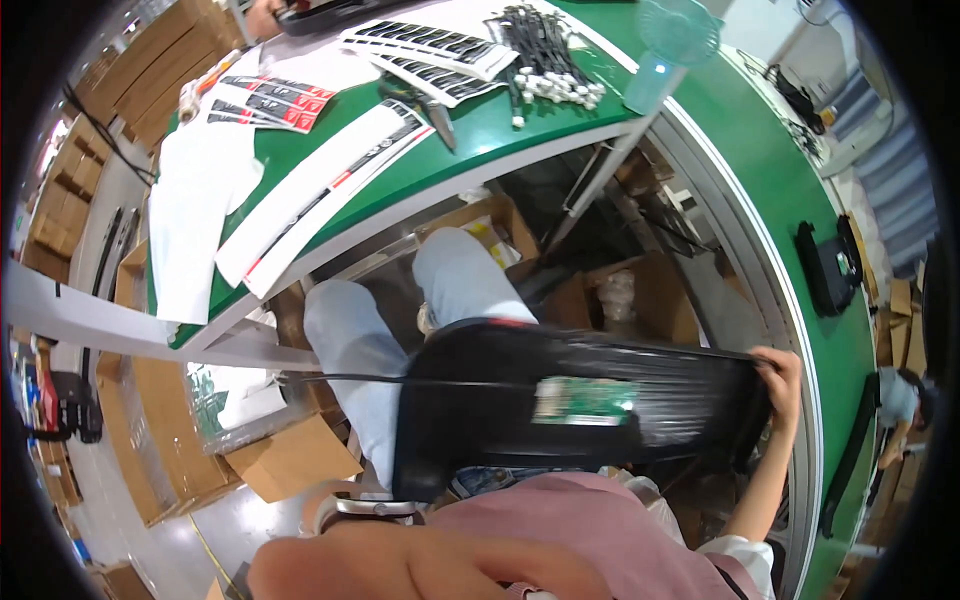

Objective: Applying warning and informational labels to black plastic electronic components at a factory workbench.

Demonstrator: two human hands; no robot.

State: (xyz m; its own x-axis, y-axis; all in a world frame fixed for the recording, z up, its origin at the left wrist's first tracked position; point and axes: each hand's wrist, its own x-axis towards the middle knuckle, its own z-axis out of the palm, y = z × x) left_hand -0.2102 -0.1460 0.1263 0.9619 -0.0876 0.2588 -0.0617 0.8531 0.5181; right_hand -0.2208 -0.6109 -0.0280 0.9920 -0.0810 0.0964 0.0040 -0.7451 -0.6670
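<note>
A long black plastic shell (480, 420) lies tilted across my lap, blurred by motion. A green circuit board (590, 400) sits in its middle, and ribbed, shiny black plastic covers the part right of it. My right hand (785, 385) is closed around the shell's right end, fingers over the upper edge. A thin black cable (350, 377) runs leftward from the shell. My left arm bends in at the lower left, with a watch (375, 507) on the wrist beside the shell's left end. The fingers of that hand are hidden.
On the green table (480, 140) ahead lie white printed sticker sheets (335, 190), pliers (437, 120), a bundle of black cables with white connectors (560, 90) and a small fan (680, 35). Another black shell (830, 265) stands on the right table. Open cardboard boxes (165, 440) flank my legs.
</note>
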